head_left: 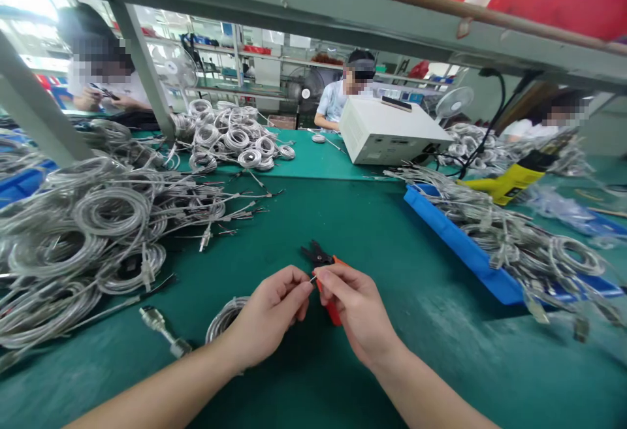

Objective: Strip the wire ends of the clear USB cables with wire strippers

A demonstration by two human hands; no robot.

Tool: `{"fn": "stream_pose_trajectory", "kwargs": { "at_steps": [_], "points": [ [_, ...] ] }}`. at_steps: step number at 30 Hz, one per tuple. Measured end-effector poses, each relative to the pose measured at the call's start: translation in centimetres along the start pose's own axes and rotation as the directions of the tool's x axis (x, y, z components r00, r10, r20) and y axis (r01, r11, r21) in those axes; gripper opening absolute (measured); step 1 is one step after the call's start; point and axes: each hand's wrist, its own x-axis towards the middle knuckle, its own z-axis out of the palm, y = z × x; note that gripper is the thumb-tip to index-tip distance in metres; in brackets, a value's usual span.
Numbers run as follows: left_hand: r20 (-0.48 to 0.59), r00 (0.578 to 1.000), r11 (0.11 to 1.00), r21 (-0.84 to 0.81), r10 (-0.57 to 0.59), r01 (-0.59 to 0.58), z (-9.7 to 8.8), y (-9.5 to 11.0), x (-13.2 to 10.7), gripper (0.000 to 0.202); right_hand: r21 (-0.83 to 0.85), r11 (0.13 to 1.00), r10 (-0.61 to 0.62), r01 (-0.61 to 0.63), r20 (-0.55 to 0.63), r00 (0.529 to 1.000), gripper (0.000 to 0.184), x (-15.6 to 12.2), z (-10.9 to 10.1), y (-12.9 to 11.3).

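Note:
My left hand (274,315) is closed in a pinch on a thin wire (313,279) over the middle of the bench. At the wire's other end, the fingertips of my right hand (357,308) are pressed together on it. Under and just beyond my right hand lie wire cutters (319,256) with black jaws and orange-red handles, partly covered by the fingers. A coiled clear-grey cable (223,321) rests beside my left wrist, which hides part of it. To its left lies a USB plug (155,319); whether it belongs to that coil is hidden.
Coiled cables (112,213) are heaped on the left, with more coils (235,135) behind. On the right stands a blue tray (460,246) full of cables, near a yellow-and-black tool (516,181). A white box-shaped device (386,132) stands at the back. Several people sit beyond; a shelf beam (313,8) crosses overhead.

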Motion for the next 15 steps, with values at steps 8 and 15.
{"fn": "stream_pose_trajectory", "kwargs": {
  "at_steps": [8, 15],
  "points": [
    [-0.096, 0.994, 0.997, 0.061, 0.049, -0.044, 0.13, 0.23, 0.14, 0.032, -0.003, 1.000, 0.011, -0.011, 0.007, 1.000, 0.017, 0.08, 0.31, 0.23],
    [-0.126, 0.991, 0.995, -0.089, 0.034, -0.045, 0.39, 0.79, 0.19, 0.036, 0.159, 0.985, 0.054, -0.067, 0.084, 0.995, 0.023, -0.08, 0.34, 0.64]
  ]
}}
